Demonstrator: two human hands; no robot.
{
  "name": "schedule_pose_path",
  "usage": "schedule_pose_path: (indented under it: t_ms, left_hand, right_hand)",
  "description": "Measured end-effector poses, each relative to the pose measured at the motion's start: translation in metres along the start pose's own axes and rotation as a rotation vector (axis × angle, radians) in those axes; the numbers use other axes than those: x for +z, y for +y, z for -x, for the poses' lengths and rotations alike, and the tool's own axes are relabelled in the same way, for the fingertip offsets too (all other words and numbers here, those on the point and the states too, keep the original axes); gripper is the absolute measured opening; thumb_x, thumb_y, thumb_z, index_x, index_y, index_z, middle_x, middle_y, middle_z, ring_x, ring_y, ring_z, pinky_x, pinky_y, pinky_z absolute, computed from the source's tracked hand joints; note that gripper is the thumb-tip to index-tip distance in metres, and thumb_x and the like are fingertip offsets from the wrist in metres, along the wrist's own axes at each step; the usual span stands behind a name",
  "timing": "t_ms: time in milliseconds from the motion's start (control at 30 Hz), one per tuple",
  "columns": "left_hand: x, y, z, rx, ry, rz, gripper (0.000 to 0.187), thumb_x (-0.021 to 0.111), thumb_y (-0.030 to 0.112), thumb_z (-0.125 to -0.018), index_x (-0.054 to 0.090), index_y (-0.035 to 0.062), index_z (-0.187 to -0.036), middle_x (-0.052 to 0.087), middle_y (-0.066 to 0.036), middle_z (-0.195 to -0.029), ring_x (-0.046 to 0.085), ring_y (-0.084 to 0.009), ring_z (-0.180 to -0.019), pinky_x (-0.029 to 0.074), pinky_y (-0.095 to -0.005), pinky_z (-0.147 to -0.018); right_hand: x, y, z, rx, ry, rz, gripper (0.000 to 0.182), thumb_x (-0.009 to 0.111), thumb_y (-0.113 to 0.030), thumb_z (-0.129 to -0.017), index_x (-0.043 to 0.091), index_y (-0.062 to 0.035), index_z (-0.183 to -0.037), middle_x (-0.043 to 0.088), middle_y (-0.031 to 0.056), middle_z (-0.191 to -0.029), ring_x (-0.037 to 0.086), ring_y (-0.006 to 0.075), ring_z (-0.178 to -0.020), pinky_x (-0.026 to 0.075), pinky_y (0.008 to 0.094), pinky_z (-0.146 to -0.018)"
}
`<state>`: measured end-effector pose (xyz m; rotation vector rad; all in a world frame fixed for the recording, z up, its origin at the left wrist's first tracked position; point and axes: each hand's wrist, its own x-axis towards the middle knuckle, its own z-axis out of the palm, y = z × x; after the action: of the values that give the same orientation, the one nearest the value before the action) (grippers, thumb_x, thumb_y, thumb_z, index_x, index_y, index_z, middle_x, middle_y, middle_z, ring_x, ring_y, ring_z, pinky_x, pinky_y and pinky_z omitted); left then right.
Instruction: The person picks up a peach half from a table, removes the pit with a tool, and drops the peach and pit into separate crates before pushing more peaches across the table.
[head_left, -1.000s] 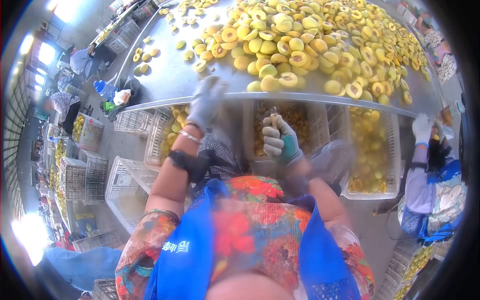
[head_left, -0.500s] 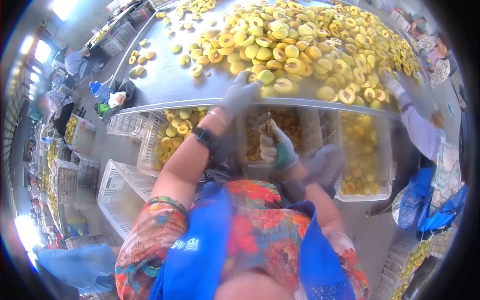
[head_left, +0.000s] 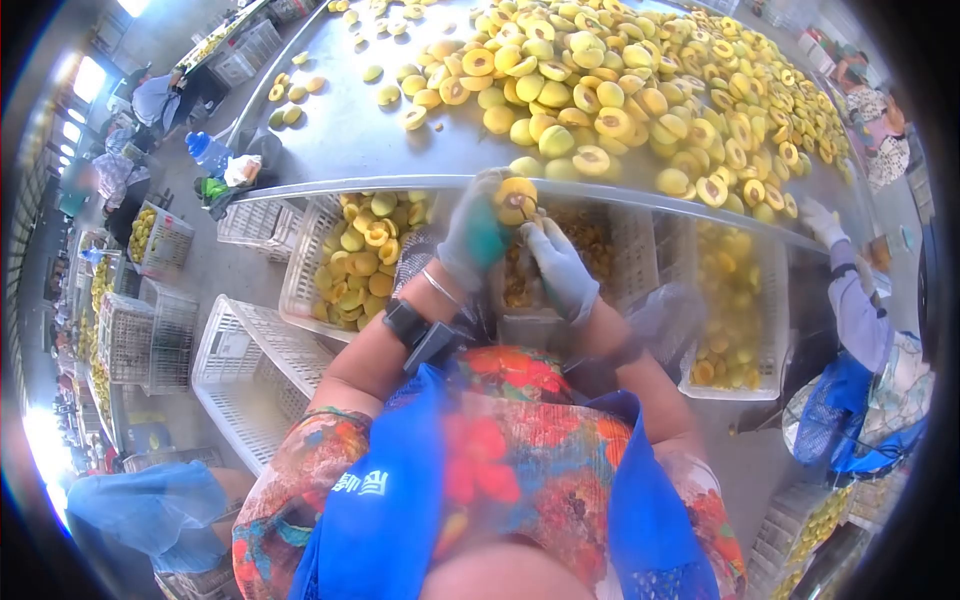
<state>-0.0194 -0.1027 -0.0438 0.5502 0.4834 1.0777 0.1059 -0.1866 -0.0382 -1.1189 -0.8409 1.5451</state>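
Observation:
My left hand (head_left: 472, 232), in a pale glove with a green patch, grips a yellow peach half (head_left: 515, 200) just in front of the table edge. Its cut face with a brownish centre is turned up toward me. My right hand (head_left: 560, 268), gloved too, is closed beside it. A small thin-tipped hand tool (head_left: 533, 216) pokes from these fingers at the fruit's lower edge; the rest of it is hidden in the glove. Beneath both hands stands a crate of brownish pieces (head_left: 528, 262), partly covered by them. A heap of peach halves (head_left: 600, 90) lies on the metal table (head_left: 330, 130).
Crates of peach halves (head_left: 355, 265) (head_left: 728, 330) stand left and right under the table edge. White crates (head_left: 250, 370) lean at my left. A blue bottle (head_left: 208, 152) sits at the table's left corner. On the right, a co-worker's gloved hand (head_left: 822, 222) is at the edge.
My left hand has come back from the heap to the table edge with a peach half. My right hand has moved up beside it. The co-worker's hand has drawn back from the fruit.

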Motion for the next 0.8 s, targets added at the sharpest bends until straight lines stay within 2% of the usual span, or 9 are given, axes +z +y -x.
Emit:
schedule_pose_path:
  t_ms: [233,333,433,533,633,700,800]
  left_hand:
    - [-0.005,-0.011,0.003,-0.029,-0.031,0.02,0.035,0.042,0.029,-0.102,0.053,0.0023,-0.121,0.061,-0.013,-0.105,0.062,-0.023,-0.093,0.055,-0.0366,-0.084]
    - [-0.002,-0.012,0.008,-0.011,-0.129,-0.016,0.037,0.039,0.029,-0.102,0.053,0.0016,-0.122,0.062,-0.013,-0.105,0.062,-0.0236,-0.093,0.054,-0.0363,-0.085]
    - [0.004,-0.014,0.009,0.043,-0.098,-0.05,0.037,0.037,0.028,-0.102,0.055,0.001,-0.12,0.062,-0.012,-0.104,0.062,-0.0234,-0.091,0.055,-0.0365,-0.085]
    - [0.015,-0.017,0.01,0.141,-0.05,-0.08,0.037,0.04,0.032,-0.103,0.057,0.0018,-0.115,0.062,-0.011,-0.101,0.063,-0.0226,-0.088,0.055,-0.0364,-0.083]
    - [0.015,-0.015,0.007,0.038,0.048,-0.116,0.04,0.044,0.04,-0.103,0.06,0.0032,-0.11,0.062,-0.009,-0.096,0.063,-0.0213,-0.086,0.056,-0.0362,-0.08]
    - [0.016,-0.009,0.007,-0.034,0.023,-0.082,0.044,0.046,0.045,-0.103,0.061,0.0036,-0.107,0.063,-0.008,-0.094,0.063,-0.0209,-0.085,0.057,-0.036,-0.077]
    - [0.019,-0.006,0.009,-0.061,0.039,-0.09,0.048,0.045,0.048,-0.103,0.061,0.0031,-0.102,0.064,-0.009,-0.091,0.063,-0.021,-0.082,0.057,-0.0359,-0.074]
  right_hand:
    - [0.001,0.004,0.001,-0.019,0.043,0.07,0.022,0.044,-0.031,-0.106,0.05,-0.0111,-0.112,0.048,-0.0016,-0.07,0.039,0.0066,-0.044,0.031,0.0226,-0.034]
    - [0.004,-0.001,0.006,0.066,0.027,0.052,0.023,0.043,-0.032,-0.106,0.05,-0.0108,-0.114,0.048,-0.0014,-0.071,0.039,0.0062,-0.044,0.032,0.022,-0.035]
    - [0.004,0.001,0.007,0.034,-0.006,0.064,0.026,0.043,-0.032,-0.106,0.05,-0.0102,-0.118,0.049,-0.0014,-0.073,0.039,0.0064,-0.045,0.031,0.022,-0.035]
    - [0.005,-0.005,0.01,-0.012,-0.036,0.073,0.028,0.043,-0.031,-0.106,0.051,-0.0093,-0.122,0.051,-0.0019,-0.08,0.045,0.0059,-0.057,0.039,0.0227,-0.044]
    - [0.002,0.008,0.004,-0.119,-0.076,0.101,0.03,0.043,-0.03,-0.107,0.052,-0.0077,-0.124,0.055,-0.0009,-0.089,0.051,0.0065,-0.07,0.045,0.0238,-0.056]
    - [-0.001,0.017,0.002,-0.162,-0.106,0.074,0.031,0.043,-0.029,-0.107,0.052,-0.0063,-0.126,0.057,-0.0001,-0.096,0.053,0.0073,-0.077,0.047,0.0239,-0.065]
    - [-0.003,0.009,0.01,0.018,-0.16,-0.031,0.034,0.044,-0.029,-0.107,0.052,-0.0049,-0.129,0.058,0.001,-0.102,0.055,0.0082,-0.082,0.047,0.0226,-0.069]
